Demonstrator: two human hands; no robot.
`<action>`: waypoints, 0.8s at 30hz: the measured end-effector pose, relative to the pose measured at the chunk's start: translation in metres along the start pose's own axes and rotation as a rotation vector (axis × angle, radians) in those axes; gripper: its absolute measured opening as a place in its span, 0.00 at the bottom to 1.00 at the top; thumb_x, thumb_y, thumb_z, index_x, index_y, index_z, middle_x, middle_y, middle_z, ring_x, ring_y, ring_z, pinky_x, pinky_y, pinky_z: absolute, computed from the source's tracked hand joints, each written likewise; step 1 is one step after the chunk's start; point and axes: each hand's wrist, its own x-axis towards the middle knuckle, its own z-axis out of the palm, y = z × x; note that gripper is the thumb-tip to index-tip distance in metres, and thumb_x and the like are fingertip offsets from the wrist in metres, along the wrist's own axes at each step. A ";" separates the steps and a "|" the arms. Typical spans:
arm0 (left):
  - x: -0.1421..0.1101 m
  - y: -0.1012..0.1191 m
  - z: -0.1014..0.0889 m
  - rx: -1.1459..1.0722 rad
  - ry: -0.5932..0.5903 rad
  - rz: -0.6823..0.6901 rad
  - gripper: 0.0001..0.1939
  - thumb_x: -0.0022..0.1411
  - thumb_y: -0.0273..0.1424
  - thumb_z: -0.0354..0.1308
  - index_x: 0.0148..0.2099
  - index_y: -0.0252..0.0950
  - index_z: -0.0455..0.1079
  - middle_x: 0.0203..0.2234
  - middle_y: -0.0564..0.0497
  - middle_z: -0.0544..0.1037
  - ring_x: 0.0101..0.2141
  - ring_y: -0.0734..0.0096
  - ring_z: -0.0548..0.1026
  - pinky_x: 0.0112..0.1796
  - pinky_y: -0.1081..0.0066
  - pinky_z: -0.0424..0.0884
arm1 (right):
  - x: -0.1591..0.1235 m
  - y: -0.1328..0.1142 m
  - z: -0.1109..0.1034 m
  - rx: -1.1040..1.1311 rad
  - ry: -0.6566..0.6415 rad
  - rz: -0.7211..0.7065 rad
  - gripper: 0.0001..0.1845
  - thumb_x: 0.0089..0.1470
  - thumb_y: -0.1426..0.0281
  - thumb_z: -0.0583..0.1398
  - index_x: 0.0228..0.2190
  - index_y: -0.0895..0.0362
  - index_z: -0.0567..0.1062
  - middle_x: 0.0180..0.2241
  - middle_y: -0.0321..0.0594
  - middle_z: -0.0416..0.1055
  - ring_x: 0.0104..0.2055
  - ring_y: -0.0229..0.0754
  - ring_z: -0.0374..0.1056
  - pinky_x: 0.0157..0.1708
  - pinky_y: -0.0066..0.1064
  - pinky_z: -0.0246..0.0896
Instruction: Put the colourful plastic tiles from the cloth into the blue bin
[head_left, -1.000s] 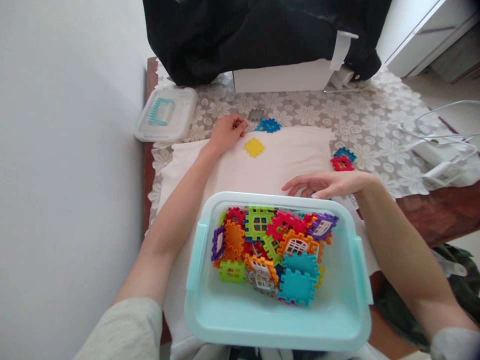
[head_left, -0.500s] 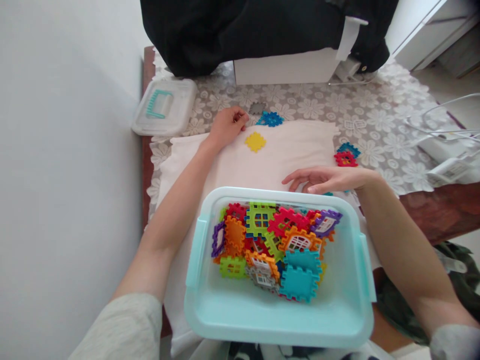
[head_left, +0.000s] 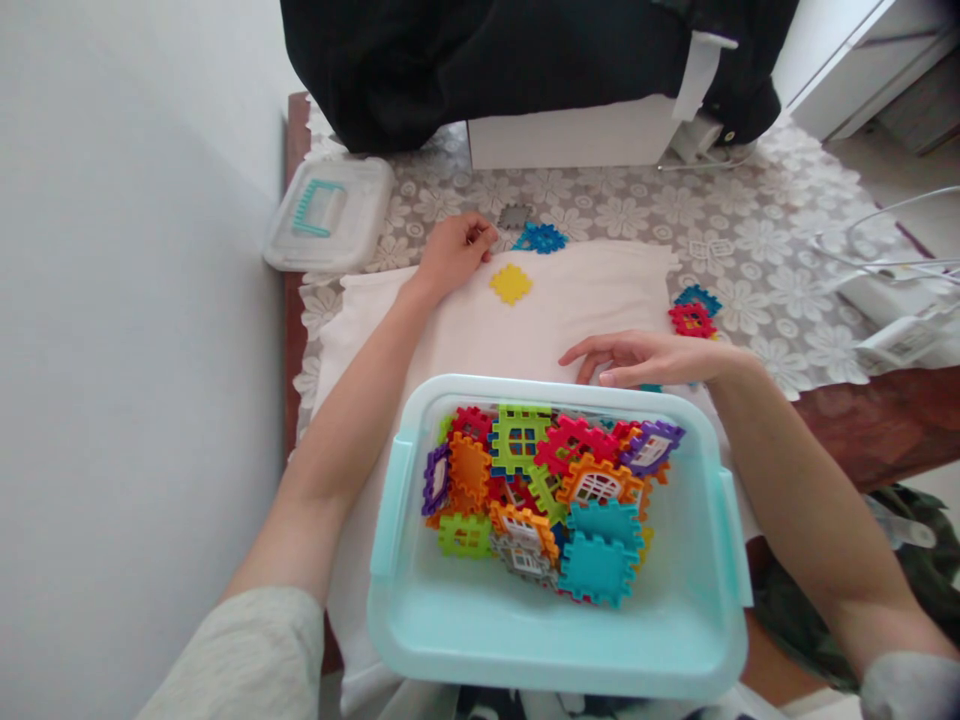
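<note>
My left hand [head_left: 459, 248] lies on the far edge of the white cloth [head_left: 487, 335], fingers curled in and no object visible in them. Just right of it are a yellow notched tile [head_left: 511, 284], a grey tile [head_left: 515, 216] and blue tiles [head_left: 541, 238]. My right hand [head_left: 637, 358] hovers beyond the box's far rim, fingers loosely stretched to the left and holding nothing. Close to me stands a light teal plastic box [head_left: 480, 625] with a heap of interlocking building tiles [head_left: 517, 440] in several colours, some with window inserts. A teal tile [head_left: 651, 387] shows partly beneath my right hand.
A clear lid [head_left: 363, 215] with a teal handle lies at the left, near the wall. Red [head_left: 691, 320] and blue tiles [head_left: 699, 298] lie right of the cloth. Behind are a white box [head_left: 570, 140] and black fabric [head_left: 525, 60]. White wires [head_left: 877, 262] stand at the right.
My right hand has shifted slightly to the left. My left hand, the box and the tiles stay where they were.
</note>
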 end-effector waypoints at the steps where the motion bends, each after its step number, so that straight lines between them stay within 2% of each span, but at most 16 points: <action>1: 0.000 -0.001 0.000 -0.001 -0.001 0.003 0.16 0.77 0.45 0.60 0.47 0.36 0.79 0.32 0.45 0.82 0.39 0.60 0.81 0.52 0.61 0.80 | 0.000 0.000 0.000 -0.003 0.005 -0.004 0.42 0.69 0.44 0.65 0.71 0.57 0.71 0.54 0.48 0.81 0.51 0.46 0.77 0.45 0.32 0.72; 24: 0.001 -0.004 0.001 -0.020 -0.003 0.007 0.17 0.76 0.47 0.61 0.48 0.37 0.79 0.33 0.44 0.82 0.41 0.58 0.82 0.53 0.59 0.80 | 0.005 -0.003 0.005 -0.059 0.074 0.007 0.40 0.68 0.43 0.65 0.67 0.57 0.74 0.47 0.45 0.82 0.43 0.43 0.75 0.38 0.29 0.68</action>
